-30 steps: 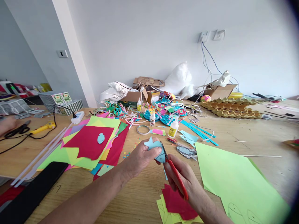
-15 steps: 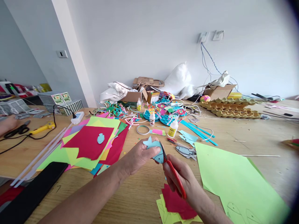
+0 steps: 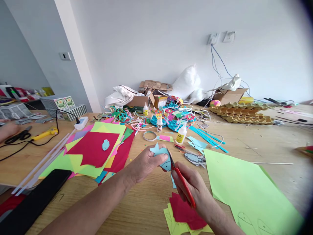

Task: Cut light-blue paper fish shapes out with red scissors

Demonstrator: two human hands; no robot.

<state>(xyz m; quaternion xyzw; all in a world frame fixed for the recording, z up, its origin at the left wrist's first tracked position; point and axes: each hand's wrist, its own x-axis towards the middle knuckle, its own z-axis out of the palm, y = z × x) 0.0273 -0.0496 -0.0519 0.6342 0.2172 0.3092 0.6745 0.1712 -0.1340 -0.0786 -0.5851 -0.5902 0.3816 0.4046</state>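
Observation:
My left hand (image 3: 149, 163) is closed on a light blue paper fish (image 3: 164, 156), its thumb on top and the tail sticking up. Red-handled scissors (image 3: 184, 184) are in my right hand (image 3: 188, 179), their dark blades lying along the fish's right edge. A narrow blue paper strip (image 3: 173, 180) shows just below the blades. Beneath my right hand lie red paper pieces (image 3: 183, 212) on yellow ones. Another blue paper fish (image 3: 105, 145) rests on a red sheet at the left.
A green sheet (image 3: 239, 182) with drawn fish lies at the right. Behind my hands are a glue bottle (image 3: 181, 134), a tape ring (image 3: 149, 136) and grey fish cutouts (image 3: 194, 158). A black object (image 3: 36, 202) is at lower left. Another person's hand (image 3: 8, 130) shows far left.
The blue strip below the scissor blades now shows longer, hanging down. Both my hands, the fish and the scissors have stayed almost in the same place.

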